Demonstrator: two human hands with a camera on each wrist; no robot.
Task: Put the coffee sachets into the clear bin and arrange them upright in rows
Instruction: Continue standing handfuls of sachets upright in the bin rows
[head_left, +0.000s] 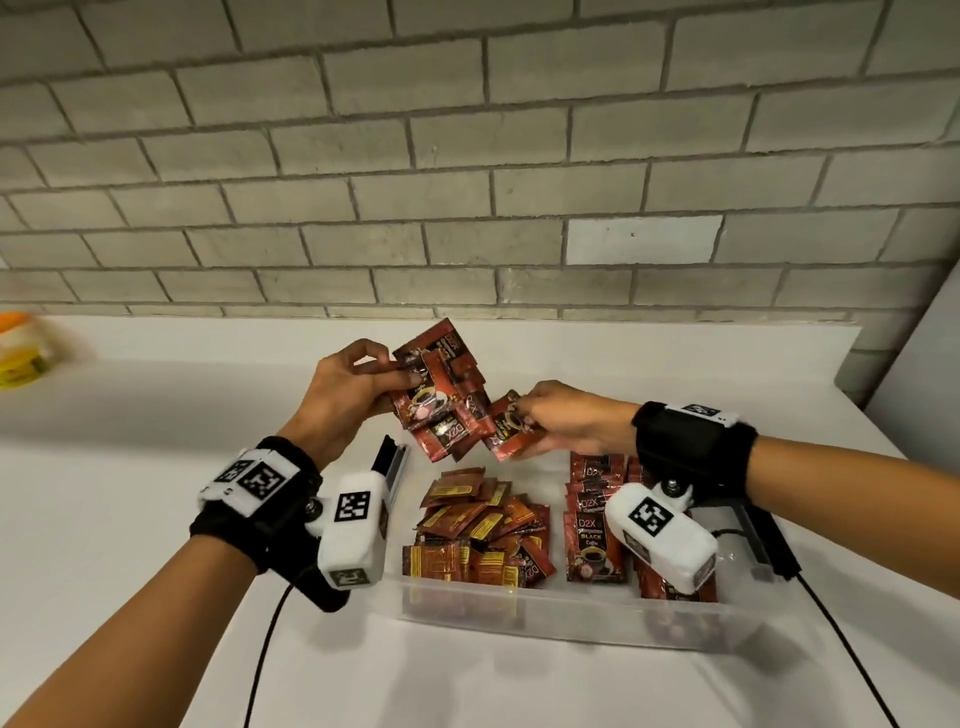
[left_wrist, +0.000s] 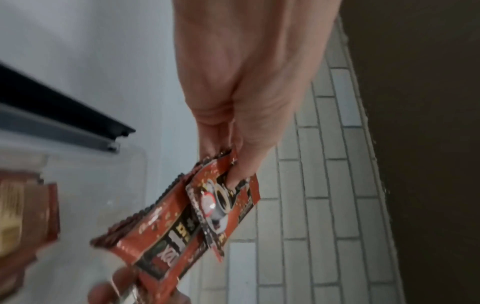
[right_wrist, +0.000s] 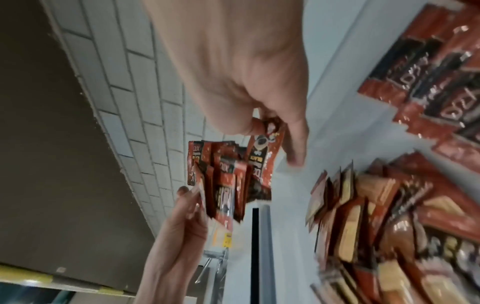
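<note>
My arms are bare to the wrist, no sleeves. Each wrist wears a thick black fuzzy band: the left wristband (head_left: 270, 499) carries a white strip printed with two black square markers, the right wristband (head_left: 693, 441) a similar white marker strip on top. A white padded camera pod hangs from each on a small metal bolt joint, the left pod (head_left: 352, 535) and right pod (head_left: 662, 535) each bearing a black square marker. Thin black cables (head_left: 260, 654) trail from both
</note>
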